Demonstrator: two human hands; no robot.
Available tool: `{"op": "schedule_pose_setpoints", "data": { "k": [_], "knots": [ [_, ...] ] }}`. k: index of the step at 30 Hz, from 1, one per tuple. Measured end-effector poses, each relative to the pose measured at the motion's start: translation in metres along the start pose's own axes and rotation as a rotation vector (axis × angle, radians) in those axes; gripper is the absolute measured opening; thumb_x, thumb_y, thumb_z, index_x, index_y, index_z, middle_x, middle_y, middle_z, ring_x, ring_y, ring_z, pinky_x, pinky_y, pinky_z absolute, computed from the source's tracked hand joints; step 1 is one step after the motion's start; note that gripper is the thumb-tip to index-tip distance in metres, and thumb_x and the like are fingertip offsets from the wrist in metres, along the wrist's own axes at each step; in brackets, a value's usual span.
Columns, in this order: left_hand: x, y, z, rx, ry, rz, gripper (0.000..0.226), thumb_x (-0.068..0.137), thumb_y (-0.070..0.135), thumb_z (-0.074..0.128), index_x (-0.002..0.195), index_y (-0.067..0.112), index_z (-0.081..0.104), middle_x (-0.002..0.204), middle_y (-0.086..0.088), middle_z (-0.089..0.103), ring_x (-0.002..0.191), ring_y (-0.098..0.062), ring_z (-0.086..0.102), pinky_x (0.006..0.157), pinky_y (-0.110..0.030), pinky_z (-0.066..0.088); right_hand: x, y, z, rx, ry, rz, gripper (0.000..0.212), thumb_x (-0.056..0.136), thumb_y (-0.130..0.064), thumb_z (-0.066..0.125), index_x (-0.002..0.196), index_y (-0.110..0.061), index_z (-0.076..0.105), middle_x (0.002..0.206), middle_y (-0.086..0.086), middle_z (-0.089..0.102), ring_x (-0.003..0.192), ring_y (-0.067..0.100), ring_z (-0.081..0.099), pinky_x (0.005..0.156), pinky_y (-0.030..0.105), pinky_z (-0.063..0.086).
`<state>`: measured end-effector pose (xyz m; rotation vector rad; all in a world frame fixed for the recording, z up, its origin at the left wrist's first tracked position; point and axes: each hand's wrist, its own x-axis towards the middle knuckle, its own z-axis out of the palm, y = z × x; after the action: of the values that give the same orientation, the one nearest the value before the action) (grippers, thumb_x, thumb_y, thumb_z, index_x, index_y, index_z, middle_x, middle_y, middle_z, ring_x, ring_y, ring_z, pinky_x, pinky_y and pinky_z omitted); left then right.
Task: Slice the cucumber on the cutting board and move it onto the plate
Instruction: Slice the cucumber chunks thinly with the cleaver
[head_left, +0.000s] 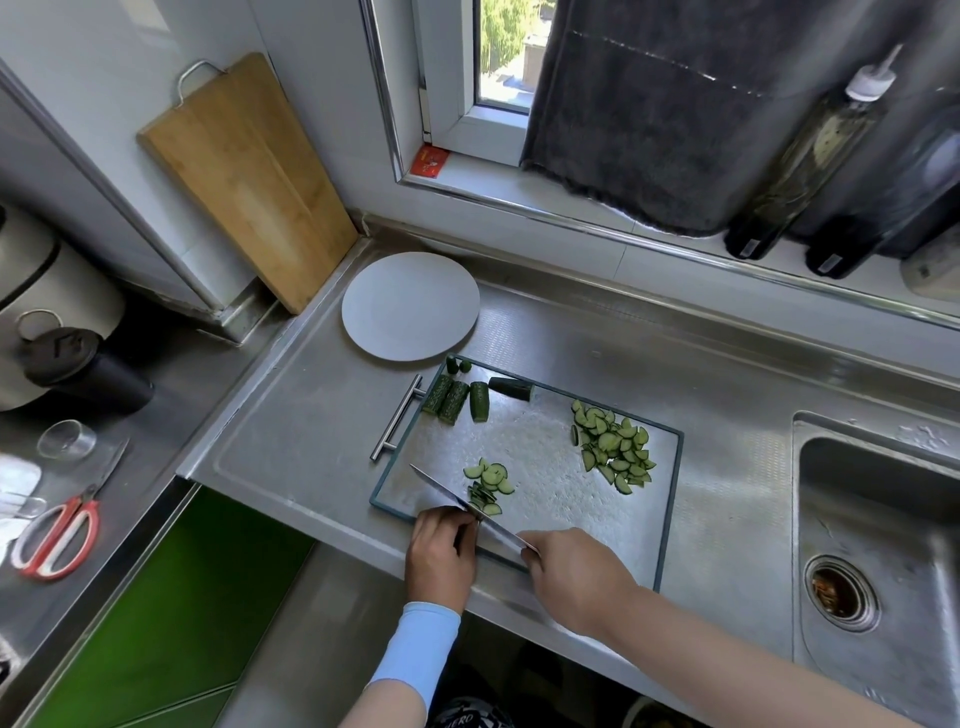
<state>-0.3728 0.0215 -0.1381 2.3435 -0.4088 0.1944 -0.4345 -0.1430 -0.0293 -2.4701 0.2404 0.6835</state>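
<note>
Cutting board (524, 447): the plate (410, 306) sits just beyond its far-left corner. At its near edge my right hand (576, 577) grips the knife (457, 501), and my left hand (441, 551) curls on the half-sliced cucumber piece (482, 505). Uncut chunks (454, 402) line its far-left edge, and the slice pile (615, 449) lies on its right side.

The steel worktop (291, 441) carries two things flat on it: a round white plate (410, 306) at the far left, and a metal cutting board (540, 447) nearer the front edge, its bar handle on the left. Plate and board lie just beside each other. At the right, a sink (883, 519) is set into the worktop.
</note>
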Motion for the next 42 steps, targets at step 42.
{"op": "schedule_pose_setpoints", "data": {
  "k": [42],
  "knots": [
    [-0.002, 0.003, 0.001, -0.035, 0.033, -0.029, 0.017, 0.073, -0.003, 0.078, 0.084, 0.008, 0.073, 0.085, -0.003, 0.066, 0.087, -0.015, 0.055, 0.086, -0.019, 0.043, -0.001, -0.003, -0.004, 0.038, -0.023, 0.037, 0.039, 0.103, -0.023, 0.038, 0.064, -0.025, 0.035, 0.060, -0.005, 0.041, 0.056, 0.015, 0.037, 0.053, 0.028, 0.028]
  ]
}}
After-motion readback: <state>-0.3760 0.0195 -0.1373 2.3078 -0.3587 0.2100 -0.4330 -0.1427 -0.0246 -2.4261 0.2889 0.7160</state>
